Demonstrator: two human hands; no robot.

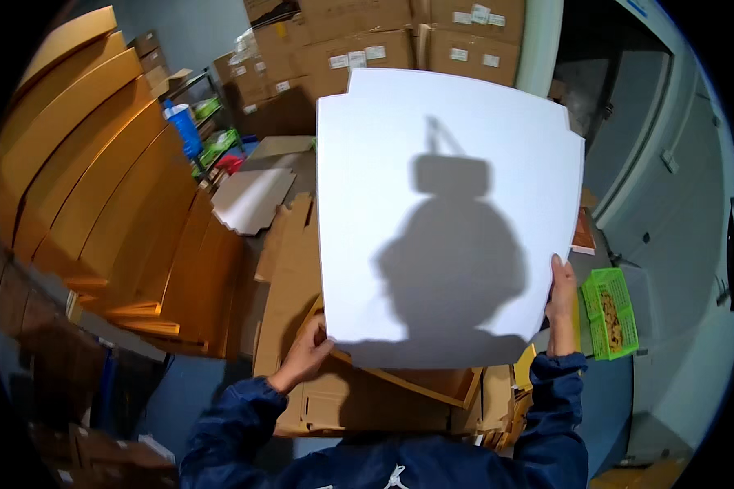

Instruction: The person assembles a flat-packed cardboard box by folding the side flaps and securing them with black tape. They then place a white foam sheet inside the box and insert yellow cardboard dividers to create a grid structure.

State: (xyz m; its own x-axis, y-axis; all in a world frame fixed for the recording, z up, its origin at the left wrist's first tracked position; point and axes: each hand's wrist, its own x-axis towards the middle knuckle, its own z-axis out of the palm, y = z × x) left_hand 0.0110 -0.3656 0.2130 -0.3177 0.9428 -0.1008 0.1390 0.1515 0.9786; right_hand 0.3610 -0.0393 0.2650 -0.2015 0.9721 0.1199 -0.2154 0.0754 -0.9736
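Note:
A large white board [359,212] with notched upper corners is held up in front of me, and a shadow falls across its face. My left hand [305,352] grips its lower left corner, thumb in front. On the right edge, lower down, my right hand [561,295] is closed on the same board, thumb toward me. Behind and below the board lies a shallow tray-like frame with a yellowish-brown rim [420,393]; most of it is hidden. Under that frame, flat brown cardboard [326,407] covers the work surface.
Tall orange-brown panels [98,187] stand stacked at left. A pale cut sheet [253,200] lies beyond them. Brown cartons [359,57] are piled at the back. At right, a green plastic basket [610,314] holds small tan pieces beside a grey wall [677,236].

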